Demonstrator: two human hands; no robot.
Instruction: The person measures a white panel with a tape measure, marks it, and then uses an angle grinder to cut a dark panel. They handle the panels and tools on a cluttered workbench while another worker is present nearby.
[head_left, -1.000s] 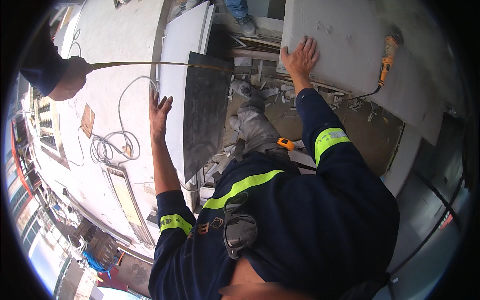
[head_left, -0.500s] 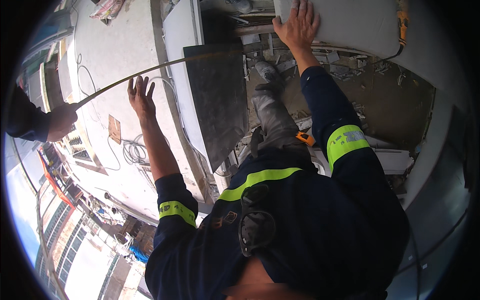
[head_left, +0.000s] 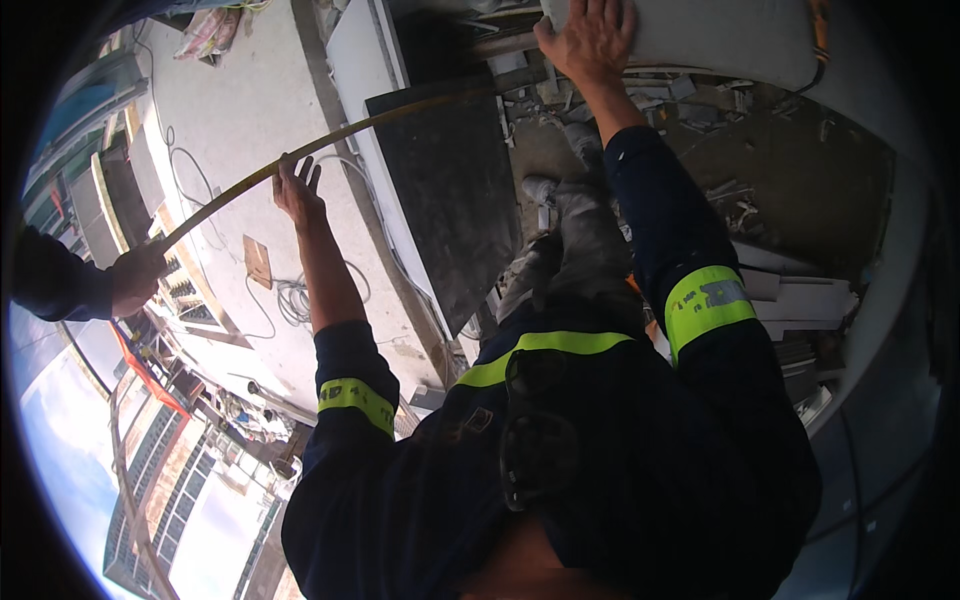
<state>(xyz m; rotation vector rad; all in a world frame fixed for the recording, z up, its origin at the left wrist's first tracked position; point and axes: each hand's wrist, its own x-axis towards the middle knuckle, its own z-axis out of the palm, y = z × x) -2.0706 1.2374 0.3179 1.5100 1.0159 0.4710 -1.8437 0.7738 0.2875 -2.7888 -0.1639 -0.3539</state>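
Note:
A long yellowish strip, like a tape measure blade, slants across the upper left. Another person's hand, in a dark sleeve, grips its lower left end. My left hand reaches up beneath the strip with extended fingers, the fingertips against or just under it. Beyond my hand the strip passes over a dark board and fades into shadow. At the top, my right hand lies with fingers spread on the edge of a pale panel.
Broken pieces litter the floor by my feet. A pale ledge runs along the left, with a coiled cable and a brown scrap on it. An orange-handled tool is at the upper right. White strips are stacked at right.
My left hand has come up to the strip from just below it. The other person's hand and the strip's near end sit slightly lower and further right. My right hand stays on the panel.

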